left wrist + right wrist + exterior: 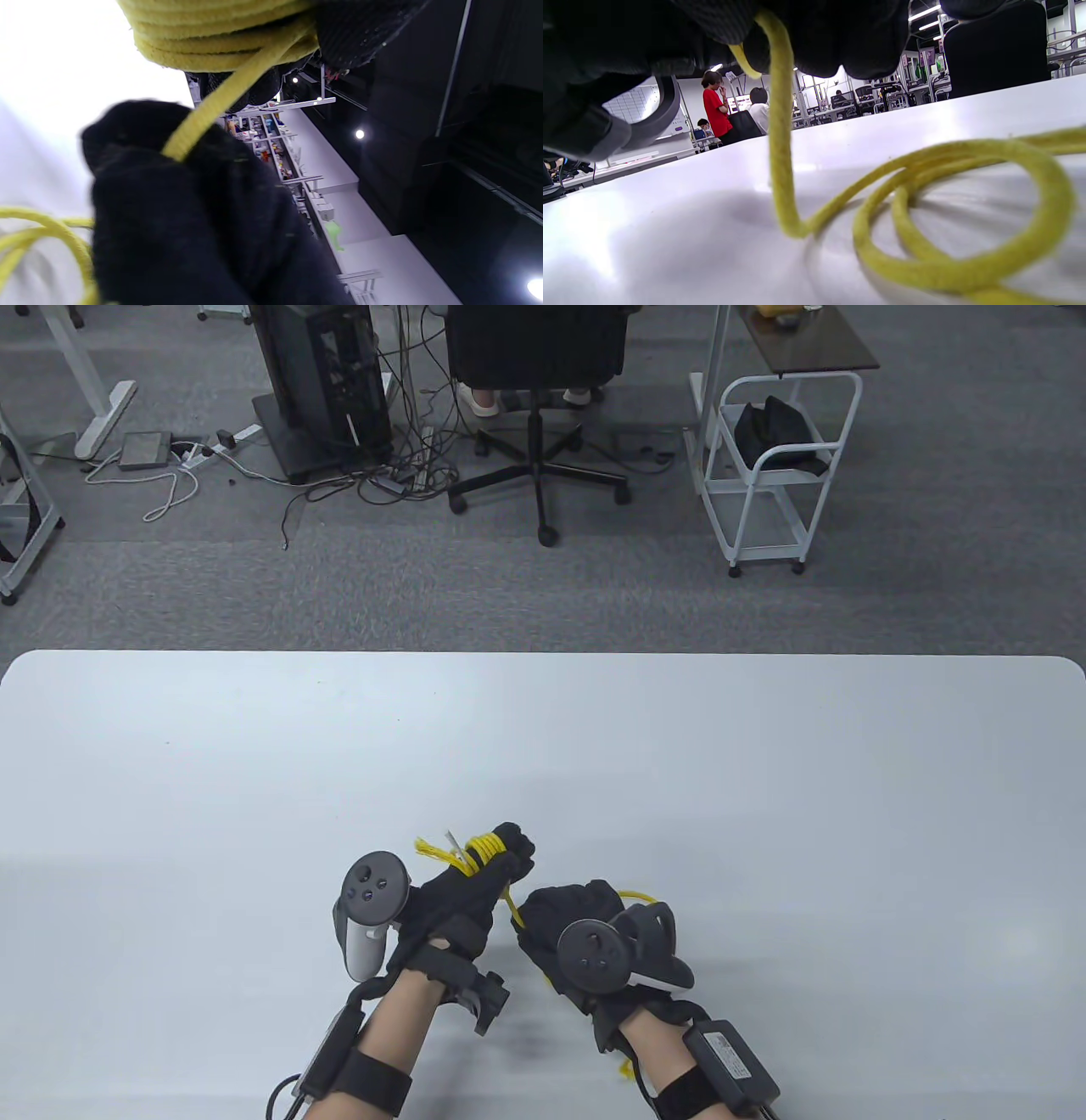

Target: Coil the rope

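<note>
A yellow rope (485, 848) is wound in several turns around my left hand (501, 861), which is closed on the coil a little above the white table (543, 763); its frayed end sticks out to the left. The turns fill the top of the left wrist view (220, 38). A taut strand (512, 909) runs down to my right hand (564, 916), which grips it just to the right. In the right wrist view the strand hangs from my gloved fingers (818, 42) and loose loops of the rope (967, 237) lie on the table.
The table's far edge (543, 655) borders grey carpet. Beyond it stand an office chair (536, 407), a black computer rack (318, 381) with cables, and a white cart (776, 475).
</note>
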### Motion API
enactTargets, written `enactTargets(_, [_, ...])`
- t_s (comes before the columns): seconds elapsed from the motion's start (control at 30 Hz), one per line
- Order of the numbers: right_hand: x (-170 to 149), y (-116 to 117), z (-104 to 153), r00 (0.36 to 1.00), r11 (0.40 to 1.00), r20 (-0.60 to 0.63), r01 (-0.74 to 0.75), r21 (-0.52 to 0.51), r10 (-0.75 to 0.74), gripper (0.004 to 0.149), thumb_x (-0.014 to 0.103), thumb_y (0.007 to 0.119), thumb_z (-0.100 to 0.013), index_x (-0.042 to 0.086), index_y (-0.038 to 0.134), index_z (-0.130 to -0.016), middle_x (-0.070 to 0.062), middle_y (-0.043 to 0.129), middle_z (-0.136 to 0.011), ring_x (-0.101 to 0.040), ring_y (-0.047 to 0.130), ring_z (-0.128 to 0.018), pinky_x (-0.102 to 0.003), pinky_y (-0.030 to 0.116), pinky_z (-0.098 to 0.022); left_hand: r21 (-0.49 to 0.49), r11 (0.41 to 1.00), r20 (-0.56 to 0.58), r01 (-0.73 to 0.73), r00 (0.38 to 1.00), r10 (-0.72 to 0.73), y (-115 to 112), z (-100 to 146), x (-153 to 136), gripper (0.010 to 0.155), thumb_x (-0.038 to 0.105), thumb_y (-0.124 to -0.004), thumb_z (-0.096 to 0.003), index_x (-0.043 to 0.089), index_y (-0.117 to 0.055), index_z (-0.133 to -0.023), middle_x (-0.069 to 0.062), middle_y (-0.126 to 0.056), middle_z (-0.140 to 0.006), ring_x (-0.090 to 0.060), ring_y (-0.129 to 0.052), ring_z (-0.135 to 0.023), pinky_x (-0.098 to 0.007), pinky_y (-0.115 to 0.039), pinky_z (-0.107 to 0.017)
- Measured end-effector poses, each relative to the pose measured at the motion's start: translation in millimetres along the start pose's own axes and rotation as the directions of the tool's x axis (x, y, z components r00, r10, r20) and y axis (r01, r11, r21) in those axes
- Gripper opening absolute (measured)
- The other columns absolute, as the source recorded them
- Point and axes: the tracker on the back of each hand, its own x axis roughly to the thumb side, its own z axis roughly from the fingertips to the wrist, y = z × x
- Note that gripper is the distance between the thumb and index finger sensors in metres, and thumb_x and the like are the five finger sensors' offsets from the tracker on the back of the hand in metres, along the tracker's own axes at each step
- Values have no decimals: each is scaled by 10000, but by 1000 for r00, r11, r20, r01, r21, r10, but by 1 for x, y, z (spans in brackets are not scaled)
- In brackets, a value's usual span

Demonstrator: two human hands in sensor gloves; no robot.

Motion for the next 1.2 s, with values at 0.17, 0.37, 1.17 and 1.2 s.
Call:
enactTargets(0.17, [-3,3,-1,1000,999,-15,-11,35,11,410,372,673,-590,166,717,-942,-173,721,-1005,-451,762,-861,-729,515,-652,-52,986,33,-159,986,161,-4,0,-1,535,467,-619,-614,226,-650,-1090,-94,-809,-1086,-240,-889,-940,-336,-686,-735])
enactTargets(0.37, [-11,4,-1,998,999,-53,-13,52,16,411,373,673,-590,170,714,-946,-175,715,-1010,-455,761,-864,-732,512,-652,-144,949,26,-280,958,287,-14,-2,0,539,501,-605,-610,218,-726,-1052,-89,-905,-1007,-224,-975,-849,-328,-754,-682])
enactTargets(1.17, [-43,-13,7,978,997,-198,-68,-24,62,414,376,689,-585,179,707,-948,-169,706,-1019,-459,742,-881,-740,498,-654,-538,839,-84,-84,995,45,-38,-9,-5,612,559,-541,-613,177,-922,-902,-140,-1071,-783,-273,-1077,-627,-364,-816,-553])
enactTargets(1.2, [-43,-13,7,978,997,-201,-69,-28,62,414,376,690,-584,179,706,-948,-169,706,-1020,-459,742,-881,-740,497,-654,-544,836,-86,-74,996,32,-39,-9,-5,614,559,-541,-613,176,-924,-900,-142,-1071,-782,-273,-1078,-625,-364,-816,-552])
